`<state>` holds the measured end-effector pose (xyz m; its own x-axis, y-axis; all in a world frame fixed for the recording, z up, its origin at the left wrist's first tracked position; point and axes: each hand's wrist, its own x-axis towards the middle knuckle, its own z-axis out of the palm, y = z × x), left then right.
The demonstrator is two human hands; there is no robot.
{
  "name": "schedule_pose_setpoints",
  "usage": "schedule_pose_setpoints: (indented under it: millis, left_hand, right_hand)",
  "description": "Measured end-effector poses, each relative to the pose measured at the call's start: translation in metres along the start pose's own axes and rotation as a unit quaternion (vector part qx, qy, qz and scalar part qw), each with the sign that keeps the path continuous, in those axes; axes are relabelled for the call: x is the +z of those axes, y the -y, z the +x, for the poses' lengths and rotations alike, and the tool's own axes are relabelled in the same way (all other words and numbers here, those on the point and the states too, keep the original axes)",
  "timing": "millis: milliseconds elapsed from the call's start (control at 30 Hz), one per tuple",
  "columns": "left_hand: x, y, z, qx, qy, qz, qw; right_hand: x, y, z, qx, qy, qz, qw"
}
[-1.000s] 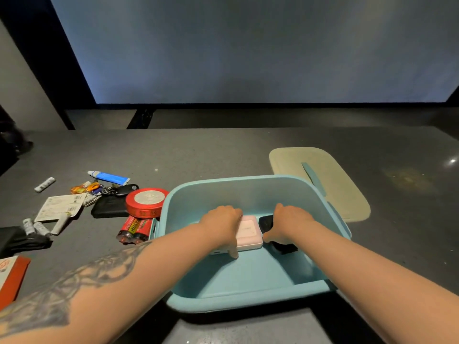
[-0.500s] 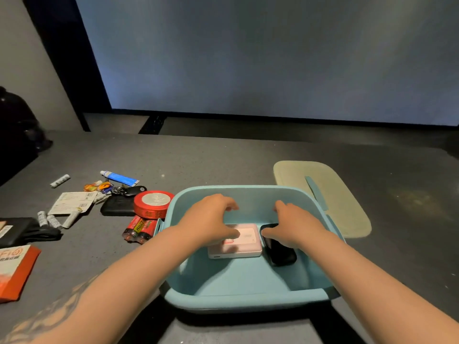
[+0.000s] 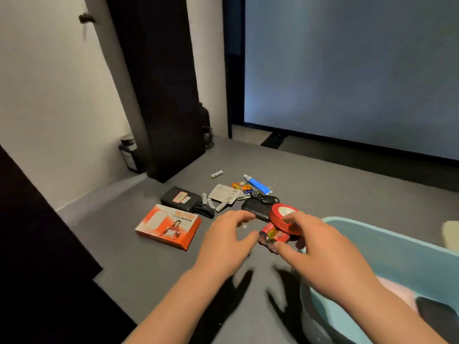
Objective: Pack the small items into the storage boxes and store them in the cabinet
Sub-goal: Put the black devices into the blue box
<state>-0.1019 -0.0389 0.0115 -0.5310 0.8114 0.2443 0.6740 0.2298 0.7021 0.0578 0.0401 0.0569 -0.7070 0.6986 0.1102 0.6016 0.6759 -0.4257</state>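
Small items lie in a loose cluster on the grey table point(image 3: 154, 264), mid-scene, just left of the blue storage box point(image 3: 387, 247), which sits at the near right w/ its rim partly cut by the frame edge. Inside the box, near right: a pink item point(image 3: 400, 291) and a dark item point(image 3: 437, 316), side by side, both partly hidden.

Left hand point(image 3: 224, 242): fingers spread and lightly curved, holding nothing, above the table just left of the red battery pack point(image 3: 272, 235). Right hand point(image 3: 320, 254): fingers spread, reaching over the red tape roll point(image 3: 283, 217) and the battery pack; fingertips at or close to both, contact unclear due to blur. No closed grip seen.

Other items, approx. positions: black pouch point(image 3: 255, 208) touching the tape roll on its left; key fob point(image 3: 268, 199) just beyond it; blue tube point(image 3: 257, 184) farther back; orange box point(image 3: 169, 225) near left; black case point(image 3: 180, 201) beyond it; paper card point(image 3: 223, 193) w/ small white batteries point(image 3: 211, 204) beside it; one lone battery point(image 3: 216, 174) far left of the cluster.
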Motion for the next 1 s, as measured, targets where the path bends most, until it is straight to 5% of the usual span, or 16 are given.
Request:
schedule_pose_setpoints:
  millis: [133,333,467,733,1000]
  left_hand:
    - [-0.03,0.061,0.008,-0.046,-0.02,-0.003,0.999]
    - [-0.066,0.159,0.067,-0.059,-0.018,0.025,0.998]
    - [-0.092,0.216,0.141,0.025,0.089,0.137,0.986]
    - [-0.08,0.254,0.198,-0.036,0.311,0.08,0.946]
    - [-0.08,0.258,0.2,-0.039,0.334,0.038,0.941]
  right_hand:
    - [0.047,0.037,0.024,-0.026,0.014,0.055,0.998]
    - [0.114,0.068,0.086,0.05,0.05,0.065,0.995]
    - [0.13,0.052,0.13,0.135,0.025,0.051,0.989]
    - [0.144,0.007,0.181,0.209,-0.005,-0.064,0.976]
    - [0.154,-0.012,0.199,0.192,0.028,-0.112,0.975]
